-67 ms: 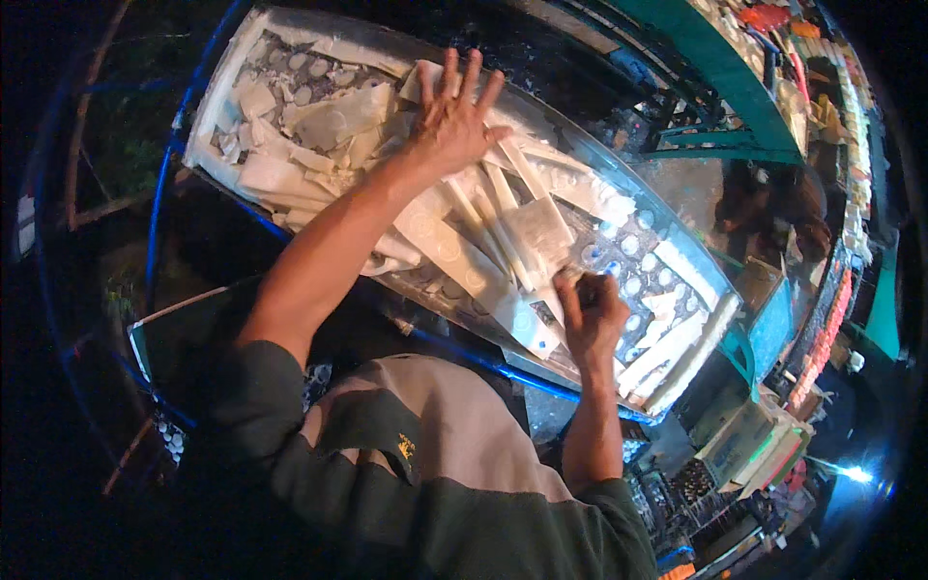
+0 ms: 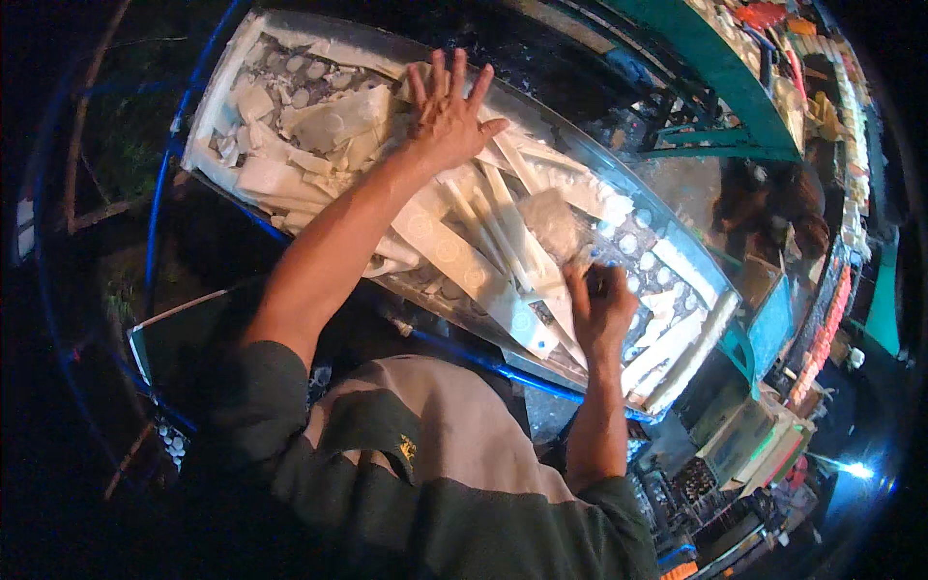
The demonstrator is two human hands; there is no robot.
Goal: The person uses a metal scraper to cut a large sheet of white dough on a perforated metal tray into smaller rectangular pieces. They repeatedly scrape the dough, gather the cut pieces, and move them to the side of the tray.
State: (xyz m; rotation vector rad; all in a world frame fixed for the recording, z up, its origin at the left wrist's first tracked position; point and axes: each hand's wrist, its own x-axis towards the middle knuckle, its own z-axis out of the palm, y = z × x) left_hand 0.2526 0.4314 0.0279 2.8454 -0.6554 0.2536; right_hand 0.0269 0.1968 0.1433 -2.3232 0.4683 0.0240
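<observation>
A long pale tray (image 2: 350, 37) slants across the view, holding many cream-coloured flat strips and scraps. My left hand (image 2: 447, 128) lies palm down with fingers spread, over the strips near the tray's far side. At the right part of the tray, my right hand (image 2: 603, 304) is closed with its fingertips at the edge of a flat tan piece (image 2: 551, 224), which looks blurred. A long cream strip (image 2: 449, 253) with faint round marks runs below, and narrow strips (image 2: 490, 227) lie between the hands. The right hand's palm side is hidden.
Round pale discs (image 2: 628, 244) show on the tray floor at the right, and a thick pale bar (image 2: 694, 356) edges that end. A blue rail (image 2: 474, 360) runs along the near side. Beyond stand a green metal frame (image 2: 744, 87) and, at lower right, cardboard boxes (image 2: 749, 445).
My right hand has shifted slightly to the right, and the tan piece has moved the same way. My left hand stays almost in place, its fingers a little farther left.
</observation>
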